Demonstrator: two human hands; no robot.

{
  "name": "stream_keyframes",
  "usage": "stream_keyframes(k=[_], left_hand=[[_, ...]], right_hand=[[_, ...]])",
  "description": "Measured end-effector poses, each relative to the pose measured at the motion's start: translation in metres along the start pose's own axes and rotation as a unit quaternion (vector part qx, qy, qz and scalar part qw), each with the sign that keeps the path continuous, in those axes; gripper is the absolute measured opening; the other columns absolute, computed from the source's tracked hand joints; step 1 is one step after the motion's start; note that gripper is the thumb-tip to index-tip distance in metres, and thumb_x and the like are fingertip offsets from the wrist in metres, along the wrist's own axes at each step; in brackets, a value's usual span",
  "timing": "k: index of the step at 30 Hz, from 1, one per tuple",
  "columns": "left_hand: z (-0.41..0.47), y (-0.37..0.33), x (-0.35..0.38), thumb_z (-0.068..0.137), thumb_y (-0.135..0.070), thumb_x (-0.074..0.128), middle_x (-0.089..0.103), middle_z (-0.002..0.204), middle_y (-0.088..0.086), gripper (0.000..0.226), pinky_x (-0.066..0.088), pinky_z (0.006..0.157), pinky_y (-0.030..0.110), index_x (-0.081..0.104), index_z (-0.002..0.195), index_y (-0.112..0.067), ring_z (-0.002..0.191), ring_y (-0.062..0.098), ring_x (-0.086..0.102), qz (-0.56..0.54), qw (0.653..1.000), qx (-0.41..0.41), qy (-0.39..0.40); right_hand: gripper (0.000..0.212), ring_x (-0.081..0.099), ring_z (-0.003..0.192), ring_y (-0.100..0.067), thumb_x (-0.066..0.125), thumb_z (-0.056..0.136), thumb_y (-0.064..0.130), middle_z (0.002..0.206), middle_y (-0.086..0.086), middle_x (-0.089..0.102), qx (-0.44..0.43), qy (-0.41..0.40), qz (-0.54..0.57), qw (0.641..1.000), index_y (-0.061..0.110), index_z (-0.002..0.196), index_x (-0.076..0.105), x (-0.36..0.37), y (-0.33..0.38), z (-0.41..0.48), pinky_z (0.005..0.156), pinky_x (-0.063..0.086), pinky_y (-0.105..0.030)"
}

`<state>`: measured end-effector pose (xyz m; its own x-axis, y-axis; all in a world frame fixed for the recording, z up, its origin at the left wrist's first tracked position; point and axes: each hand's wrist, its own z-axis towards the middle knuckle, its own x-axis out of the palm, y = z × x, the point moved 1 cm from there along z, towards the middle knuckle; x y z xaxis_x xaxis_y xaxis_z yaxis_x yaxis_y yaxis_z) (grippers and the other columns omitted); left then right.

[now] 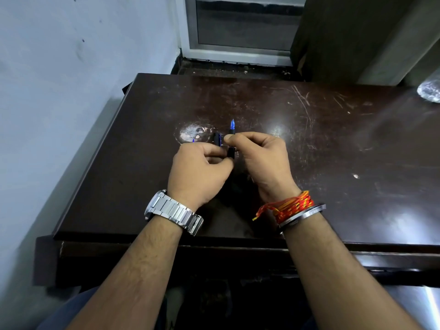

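My right hand [259,160] pinches a dark pen [231,139] between thumb and fingers; its blue pointed tip stands up and away from me. My left hand [197,170] grips a second dark piece with blue on it [217,139], perhaps the pen's cap or another pen; most of it is hidden inside the fingers. Both hands meet over the middle of a dark brown scratched table [333,163], and the two pieces sit side by side, almost touching.
A white wall [59,91] runs along the table's left side. Behind the table is a window or door frame [238,25] with a dusty sill. A clear glassy object [431,89] sits at the far right edge.
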<state>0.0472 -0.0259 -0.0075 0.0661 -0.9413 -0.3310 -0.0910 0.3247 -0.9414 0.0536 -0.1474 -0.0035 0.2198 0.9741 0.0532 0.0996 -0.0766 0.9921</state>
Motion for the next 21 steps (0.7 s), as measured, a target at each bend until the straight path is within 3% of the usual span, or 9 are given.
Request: stream_keyframes(k=[4,8,10,13,15,18,21], left_hand=[[-0.0007,0.0015,-0.0017,0.050,-0.042,0.081,0.067,0.056,-0.014,0.029,0.050,0.055,0.025,0.067,0.069,-0.026,0.050,0.002,0.060,-0.006,1.000,0.012,-0.026],[-0.0018,-0.0008,0.0023,0.055,-0.035,0.075,0.076,0.070,-0.002,0.029,0.062,0.075,0.047,0.074,0.081,-0.022,0.068,0.016,0.073,-0.056,0.998,-0.032,0.024],[-0.0022,-0.0003,0.0028,0.055,-0.031,0.077,0.075,0.065,-0.002,0.022,0.062,0.067,0.043,0.074,0.076,-0.023,0.060,0.015,0.072,-0.048,0.998,-0.024,0.026],[-0.0026,-0.0002,0.0003,0.045,-0.040,0.085,0.070,0.060,-0.005,0.036,0.058,0.057,0.034,0.069,0.073,-0.024,0.053,0.011,0.066,-0.027,0.999,-0.002,-0.017],[-0.0026,-0.0017,0.0003,0.045,-0.047,0.081,0.072,0.065,-0.005,0.041,0.062,0.066,0.042,0.071,0.077,-0.023,0.063,0.014,0.070,-0.033,0.999,-0.012,-0.017],[-0.0020,-0.0022,0.0021,0.052,-0.037,0.073,0.076,0.067,0.000,0.030,0.062,0.074,0.049,0.077,0.077,-0.022,0.068,0.018,0.074,-0.053,0.998,-0.034,0.008],[-0.0026,-0.0009,0.0008,0.051,-0.033,0.081,0.071,0.059,-0.004,0.023,0.059,0.061,0.035,0.072,0.069,-0.023,0.055,0.012,0.068,-0.040,0.999,-0.014,-0.011]], right_hand=[[0.010,0.055,0.050,-0.009,0.078,0.073,0.020,0.057,-0.001,0.065,0.007,-0.007,0.005,1.000,0.011,0.071,0.079,0.0006,0.0006,-0.0001,0.048,0.044,-0.022],[0.008,0.058,0.048,-0.009,0.078,0.074,0.018,0.055,-0.001,0.067,0.009,0.006,0.013,1.000,0.011,0.070,0.079,0.0012,0.0011,-0.0013,0.048,0.047,-0.022],[0.009,0.055,0.046,-0.009,0.078,0.073,0.018,0.054,0.000,0.065,0.012,0.004,0.011,1.000,0.010,0.070,0.078,0.0011,0.0008,-0.0014,0.045,0.045,-0.022],[0.009,0.058,0.048,-0.009,0.079,0.073,0.019,0.057,0.000,0.067,0.007,0.003,0.006,1.000,0.010,0.069,0.078,0.0010,0.0017,-0.0015,0.044,0.047,-0.022],[0.009,0.060,0.051,-0.008,0.079,0.074,0.017,0.057,0.001,0.068,0.003,0.009,0.008,1.000,0.012,0.067,0.078,0.0009,0.0022,-0.0017,0.046,0.048,-0.021],[0.008,0.058,0.050,-0.010,0.079,0.075,0.015,0.054,0.001,0.066,0.011,0.014,0.019,1.000,0.011,0.067,0.078,0.0013,0.0015,-0.0020,0.049,0.047,-0.022],[0.009,0.058,0.050,-0.009,0.079,0.074,0.016,0.055,0.003,0.066,0.008,0.009,0.014,1.000,0.014,0.065,0.078,0.0018,0.0009,-0.0023,0.050,0.047,-0.022]])
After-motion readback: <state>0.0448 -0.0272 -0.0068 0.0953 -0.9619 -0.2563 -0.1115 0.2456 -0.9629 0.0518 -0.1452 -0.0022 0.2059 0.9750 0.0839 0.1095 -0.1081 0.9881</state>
